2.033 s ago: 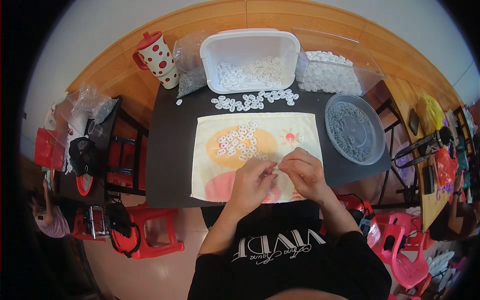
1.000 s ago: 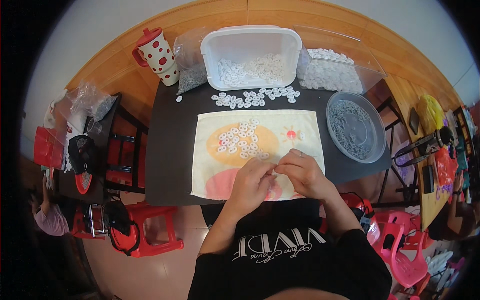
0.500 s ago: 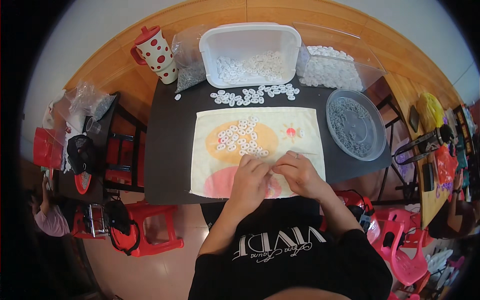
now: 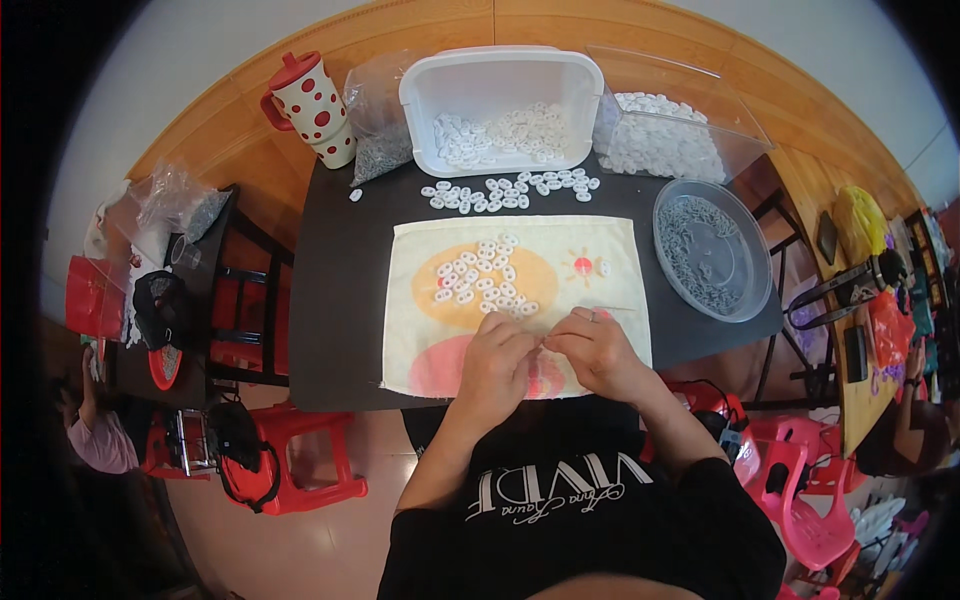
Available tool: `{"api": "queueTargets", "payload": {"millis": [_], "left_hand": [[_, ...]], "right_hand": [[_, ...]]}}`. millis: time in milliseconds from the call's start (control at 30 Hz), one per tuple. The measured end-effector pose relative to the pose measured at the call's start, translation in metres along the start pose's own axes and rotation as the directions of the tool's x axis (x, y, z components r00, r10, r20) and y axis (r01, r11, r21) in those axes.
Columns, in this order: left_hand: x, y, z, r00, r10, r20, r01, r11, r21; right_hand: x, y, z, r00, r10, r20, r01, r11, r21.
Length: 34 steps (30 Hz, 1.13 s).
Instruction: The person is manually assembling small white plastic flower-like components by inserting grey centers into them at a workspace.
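Note:
Over the near part of a cream cloth (image 4: 605, 235) with a coloured print, my left hand (image 4: 497, 358) and my right hand (image 4: 590, 347) meet fingertip to fingertip. Both are closed in a pinch, and whatever lies between the fingers is too small and covered to make out. A thin, pale stick-like thing (image 4: 617, 308) shows beside my right knuckles; whether it is held I cannot tell. Just beyond the fingers, several small white oval pieces (image 4: 485, 265) with two holes or dots each are scattered on the cloth. One more white piece (image 4: 605, 269) lies by the printed sun.
Along the dark table's (image 4: 340, 290) far side stand a spotted tumbler (image 4: 315, 110), a bag of small grey parts (image 4: 382, 150), a white tub (image 4: 500, 85) and a clear bin of white pieces (image 4: 665, 140). More oval pieces (image 4: 500, 190) lie before the tub. A round container (image 4: 745, 250) holds grey parts at right.
My fingertips have shifted slightly while staying together over the cloth. The white pieces and containers lie as before.

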<state>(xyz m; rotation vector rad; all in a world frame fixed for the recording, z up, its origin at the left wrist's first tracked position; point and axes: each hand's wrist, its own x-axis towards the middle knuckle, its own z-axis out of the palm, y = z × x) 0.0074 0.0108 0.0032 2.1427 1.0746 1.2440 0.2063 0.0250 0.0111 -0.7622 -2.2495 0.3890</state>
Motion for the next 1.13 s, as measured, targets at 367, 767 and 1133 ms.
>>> {"api": "queueTargets", "payload": {"millis": [367,767,1133], "left_hand": [[0.003,0.0,0.0,1.0,-0.004,-0.001,0.004,1.0,0.008],[0.0,0.001,0.001,0.996,0.086,0.027,-0.088,0.993,0.082],[0.001,0.005,0.006,0.994,0.105,0.008,-0.105,0.978,0.178]], "right_hand": [[-0.004,0.002,0.005,0.998,0.032,-0.048,-0.031,0.999,0.017],[-0.002,0.001,0.001,0.998,-0.055,0.029,0.057,0.997,-0.045],[-0.001,0.001,-0.005,0.997,-0.072,0.005,0.071,0.992,0.106]]}}
